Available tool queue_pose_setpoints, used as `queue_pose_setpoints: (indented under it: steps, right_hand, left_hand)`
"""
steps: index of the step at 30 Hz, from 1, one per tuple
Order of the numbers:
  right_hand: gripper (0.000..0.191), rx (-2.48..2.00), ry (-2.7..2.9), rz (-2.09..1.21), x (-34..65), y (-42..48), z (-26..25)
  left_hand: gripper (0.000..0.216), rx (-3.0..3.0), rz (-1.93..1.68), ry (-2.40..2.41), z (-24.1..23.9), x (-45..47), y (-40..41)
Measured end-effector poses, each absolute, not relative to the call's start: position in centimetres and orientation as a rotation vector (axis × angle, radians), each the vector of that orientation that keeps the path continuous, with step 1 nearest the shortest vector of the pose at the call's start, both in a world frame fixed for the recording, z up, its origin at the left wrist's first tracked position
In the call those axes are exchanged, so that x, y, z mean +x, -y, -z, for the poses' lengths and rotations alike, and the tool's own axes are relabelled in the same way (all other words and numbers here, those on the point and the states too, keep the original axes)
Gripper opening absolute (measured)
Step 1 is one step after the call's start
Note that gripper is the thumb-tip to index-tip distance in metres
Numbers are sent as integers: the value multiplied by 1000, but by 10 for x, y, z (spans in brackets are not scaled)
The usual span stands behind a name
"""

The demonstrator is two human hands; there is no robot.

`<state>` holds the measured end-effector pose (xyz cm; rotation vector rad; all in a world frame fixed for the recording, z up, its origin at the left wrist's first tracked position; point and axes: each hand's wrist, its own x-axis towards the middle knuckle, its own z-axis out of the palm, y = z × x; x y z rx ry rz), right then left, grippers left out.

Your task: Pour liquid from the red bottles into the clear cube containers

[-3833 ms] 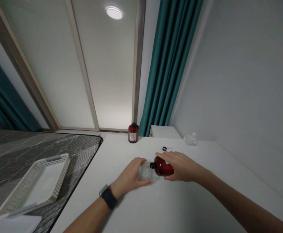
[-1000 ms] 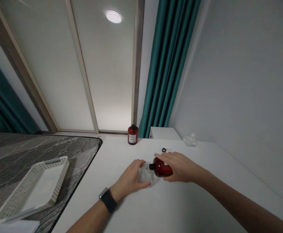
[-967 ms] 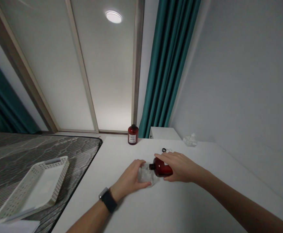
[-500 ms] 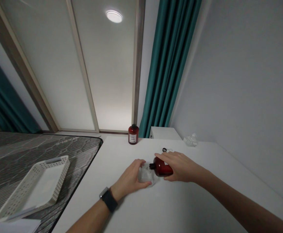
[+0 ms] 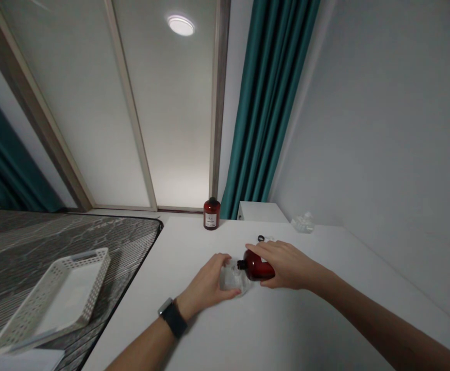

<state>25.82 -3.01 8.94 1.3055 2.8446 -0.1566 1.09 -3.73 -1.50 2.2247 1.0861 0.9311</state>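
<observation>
My left hand [image 5: 209, 283], with a dark-banded watch [image 5: 173, 318] on its wrist, is wrapped round a clear glass container [image 5: 232, 278] on the white table. In my right hand [image 5: 286, 265] is a dark red-brown bottle [image 5: 257, 268], tipped on its side. Its uncapped black-looking neck points left, over the mouth of the clear container. My palm and fingers cover the bottle's base and most of its label. Just behind the bottle lies a small black ring-like cap [image 5: 261, 238].
A second red-brown bottle [image 5: 211, 215], capped and labelled, stands upright at the table's [image 5: 186, 242] far edge. Crumpled clear plastic [image 5: 303, 223] lies at the back right by the wall. A white perforated basket [image 5: 60, 293] sits on grey striped fabric to the left.
</observation>
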Motion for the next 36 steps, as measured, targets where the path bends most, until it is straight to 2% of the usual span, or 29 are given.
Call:
queue_pose_setpoints:
  steps: [36]
  right_hand:
    - [79,1290,-2852,133,256,31,-91]
  left_hand:
    - [59,2208,-898,-1090,12,11,38]
